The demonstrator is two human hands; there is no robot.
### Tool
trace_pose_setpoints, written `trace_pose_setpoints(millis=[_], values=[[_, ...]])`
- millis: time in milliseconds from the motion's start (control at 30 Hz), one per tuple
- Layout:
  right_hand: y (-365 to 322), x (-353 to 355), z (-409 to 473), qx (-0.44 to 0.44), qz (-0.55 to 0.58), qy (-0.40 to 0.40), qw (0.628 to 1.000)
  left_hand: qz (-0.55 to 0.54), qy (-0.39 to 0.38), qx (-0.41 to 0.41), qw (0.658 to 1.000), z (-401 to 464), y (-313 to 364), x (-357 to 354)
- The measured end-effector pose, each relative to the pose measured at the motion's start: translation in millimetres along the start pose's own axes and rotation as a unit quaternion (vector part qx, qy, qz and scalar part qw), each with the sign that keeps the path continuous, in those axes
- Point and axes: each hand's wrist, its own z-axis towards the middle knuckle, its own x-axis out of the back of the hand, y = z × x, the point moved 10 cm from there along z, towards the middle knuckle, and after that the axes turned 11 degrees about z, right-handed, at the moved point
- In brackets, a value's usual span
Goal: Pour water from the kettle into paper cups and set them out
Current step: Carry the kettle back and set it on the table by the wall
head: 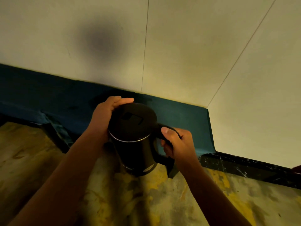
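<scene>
Head view, looking down, from left to right. Left hand (104, 116) cupped against the far left side of the black kettle (136, 141), fingers (123, 100) curled over the back edge of the lid (132, 122), pressed on it and steadying it. Kettle upright, in the middle, low over or on a blotchy yellow counter (162, 201); hard to tell if the bottom is touching. Lid shut flat, so no way to see any water inside. Right hand (175, 144) wrapped tight around the kettle's handle (160, 136), thumb on top, fingers closed all the way round.

Behind, a dark blue ledge (179, 115) and a pale wall (195, 46). To the right, a black strip (244, 167) along the bottom of the wall.

No paper cups anywhere to be seen. Looks like the very start of the job: getting hold of the kettle, nothing poured yet. Next, probably carrying the kettle over to the cups and tipping it slowly. Needs a firm hold on the handle and a level carry, so nothing spills. May be hot, so best kept clear of the sides.
</scene>
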Motion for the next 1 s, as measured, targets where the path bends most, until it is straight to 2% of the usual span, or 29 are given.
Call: trace_pose_setpoints(millis=[200,467,733,1000], values=[[45.6,-9.8,90.0,-0.045,0.001,0.009,0.999,-0.018,0.031,-0.020,0.999,70.9,9.3,25.2],[103.6,-43.0,204.9,-0.044,0.045,-0.049,0.997,-0.021,0.054,0.035,0.998,179.3,-9.4,71.3],[139.7,-82.3,297.2,-0.076,0.027,-0.068,0.994,-0.006,0.069,0.062,0.996,276.2,-19.7,125.6],[187.2,-106.0,364.3,-0.107,0.024,0.028,0.994,0.058,-0.008,0.087,0.994,384.5,-32.3,153.0]])
